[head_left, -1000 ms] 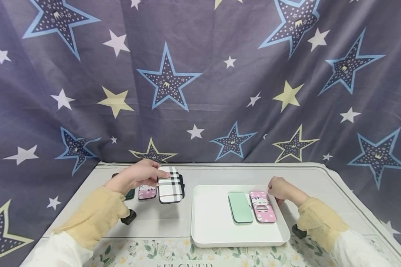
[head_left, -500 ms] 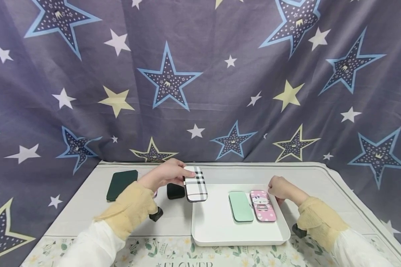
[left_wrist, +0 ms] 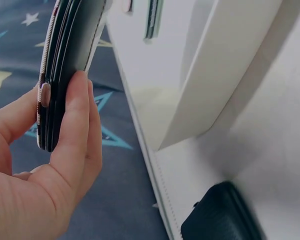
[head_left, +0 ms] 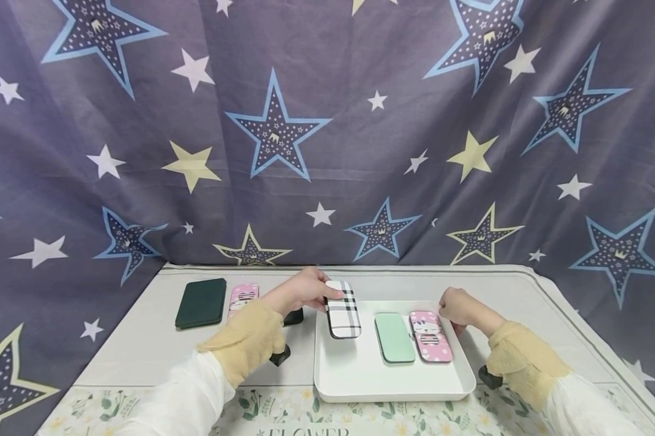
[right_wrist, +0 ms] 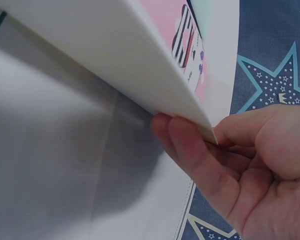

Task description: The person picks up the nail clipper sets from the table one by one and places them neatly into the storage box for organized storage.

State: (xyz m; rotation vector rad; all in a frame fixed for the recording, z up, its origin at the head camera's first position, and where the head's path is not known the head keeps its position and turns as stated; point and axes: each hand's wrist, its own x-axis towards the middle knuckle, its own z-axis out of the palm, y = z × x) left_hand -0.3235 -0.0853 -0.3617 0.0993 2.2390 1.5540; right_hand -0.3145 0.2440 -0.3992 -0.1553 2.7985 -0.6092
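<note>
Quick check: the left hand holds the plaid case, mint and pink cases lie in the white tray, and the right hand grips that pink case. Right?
Not quite: the right hand pinches a corner of the white tray, not the pink case; the right wrist view shows it. The left hand does hold the plaid case, and the mint case and pink case lie in the tray.
</note>
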